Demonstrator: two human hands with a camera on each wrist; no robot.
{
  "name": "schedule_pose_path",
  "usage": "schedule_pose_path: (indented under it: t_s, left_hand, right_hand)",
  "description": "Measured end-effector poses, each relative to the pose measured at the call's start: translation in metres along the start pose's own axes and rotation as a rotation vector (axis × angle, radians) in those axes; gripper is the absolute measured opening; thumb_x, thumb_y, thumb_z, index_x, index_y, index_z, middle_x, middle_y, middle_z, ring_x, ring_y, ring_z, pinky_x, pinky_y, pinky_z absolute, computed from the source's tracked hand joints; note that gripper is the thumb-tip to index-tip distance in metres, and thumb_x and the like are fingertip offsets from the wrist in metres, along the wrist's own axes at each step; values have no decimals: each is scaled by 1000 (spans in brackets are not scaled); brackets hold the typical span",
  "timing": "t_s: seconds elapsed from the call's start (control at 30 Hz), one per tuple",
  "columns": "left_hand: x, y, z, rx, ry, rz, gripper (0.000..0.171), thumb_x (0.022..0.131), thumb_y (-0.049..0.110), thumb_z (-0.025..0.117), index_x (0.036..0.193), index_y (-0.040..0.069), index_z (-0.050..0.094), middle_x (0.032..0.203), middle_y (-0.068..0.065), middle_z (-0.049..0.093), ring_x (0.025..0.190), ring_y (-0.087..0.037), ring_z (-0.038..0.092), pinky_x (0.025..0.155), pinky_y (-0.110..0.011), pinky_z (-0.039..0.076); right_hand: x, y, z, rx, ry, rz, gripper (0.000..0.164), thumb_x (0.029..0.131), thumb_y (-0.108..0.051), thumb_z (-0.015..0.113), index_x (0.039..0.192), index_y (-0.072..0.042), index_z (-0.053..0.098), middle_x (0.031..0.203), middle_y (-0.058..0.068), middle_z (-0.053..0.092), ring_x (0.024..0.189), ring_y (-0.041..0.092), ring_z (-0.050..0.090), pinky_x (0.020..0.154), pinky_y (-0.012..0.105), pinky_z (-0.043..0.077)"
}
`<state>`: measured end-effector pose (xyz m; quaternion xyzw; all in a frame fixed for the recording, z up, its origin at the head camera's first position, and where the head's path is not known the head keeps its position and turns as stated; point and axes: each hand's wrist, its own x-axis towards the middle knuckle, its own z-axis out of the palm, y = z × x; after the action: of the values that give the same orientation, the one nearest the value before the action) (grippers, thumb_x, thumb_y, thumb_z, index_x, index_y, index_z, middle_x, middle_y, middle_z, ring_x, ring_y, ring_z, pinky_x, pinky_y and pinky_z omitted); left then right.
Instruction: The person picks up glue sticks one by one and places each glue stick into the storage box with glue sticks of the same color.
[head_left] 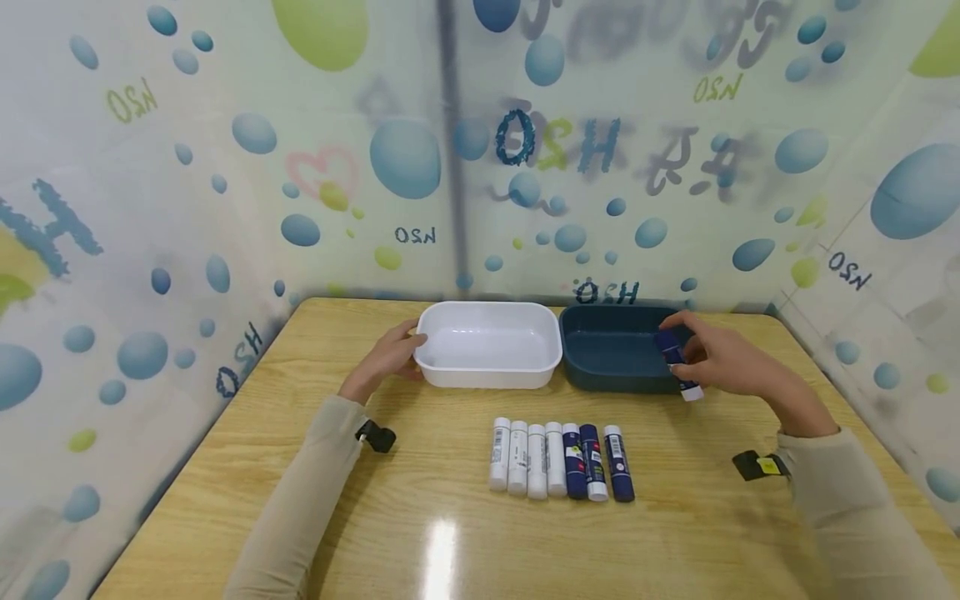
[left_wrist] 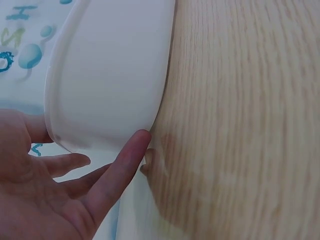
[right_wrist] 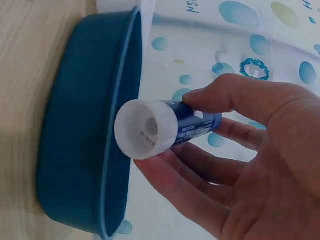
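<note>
My right hand (head_left: 723, 358) holds a dark-blue glue stick (right_wrist: 192, 122) with a white end, pinched between thumb and fingers. In the head view the stick is tilted over the front right rim of the dark teal tray (head_left: 615, 383). Over at the left end of the white tray (head_left: 487, 379), my left hand (head_left: 390, 350) grips the rim; in the left wrist view a fingertip (left_wrist: 137, 142) touches its outer wall. In front of the trays several glue sticks stand in a row, white ones (head_left: 518, 458) on the left and dark-blue ones (head_left: 593, 462) on the right.
The two trays stand side by side near the back of the wooden table (head_left: 420, 517). Behind and beside it hangs a pale curtain (head_left: 337, 250) with blue and green dots. Small black devices (head_left: 378, 437) are strapped at both wrists.
</note>
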<state>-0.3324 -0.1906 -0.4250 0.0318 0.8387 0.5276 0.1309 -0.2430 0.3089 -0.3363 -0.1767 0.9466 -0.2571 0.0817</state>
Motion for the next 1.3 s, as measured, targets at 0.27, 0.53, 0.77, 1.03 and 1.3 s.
schedule_pose_path:
  t_s: [0.27, 0.53, 0.77, 1.03, 1.3]
  left_hand:
    - [2, -2, 1, 1, 8, -16, 59, 110, 31, 44, 163, 12, 28, 146, -28, 52, 122, -40, 63, 84, -42, 66]
    - [2, -1, 1, 2, 9, -29, 59, 110, 32, 44, 163, 13, 29, 148, -27, 52, 124, -40, 62, 86, -42, 66]
    - [3, -3, 0, 2, -3, -19, 59, 111, 32, 43, 163, 11, 27, 146, -27, 52, 117, -37, 64, 88, -43, 65]
    - [3, -3, -2, -1, -2, -12, 59, 110, 32, 43, 163, 11, 28, 145, -27, 54, 116, -37, 64, 88, -43, 65]
    - [4, -3, 0, 2, 3, -38, 59, 110, 33, 43, 163, 11, 28, 153, -24, 49, 124, -39, 62, 88, -43, 66]
  right_hand:
    - [9, 1, -16, 26, -29, 30, 63, 99, -12, 64, 151, -2, 30, 100, 16, 70, 70, 21, 64, 61, 36, 58]
    - [20, 5, -26, 1, -45, 48, 63, 100, -12, 63, 154, -5, 30, 86, 10, 71, 64, 23, 62, 56, 34, 55]
    - [31, 8, -39, -29, -70, 54, 60, 101, -11, 61, 153, -4, 32, 95, 18, 71, 68, 23, 65, 61, 37, 60]
    - [44, 15, -48, -23, -98, 75, 59, 101, -11, 61, 151, -2, 32, 114, 29, 68, 86, 26, 71, 71, 46, 66]
    - [65, 31, -53, 53, -171, 133, 64, 102, -12, 60, 153, 2, 24, 126, 37, 59, 95, 28, 68, 78, 48, 66]
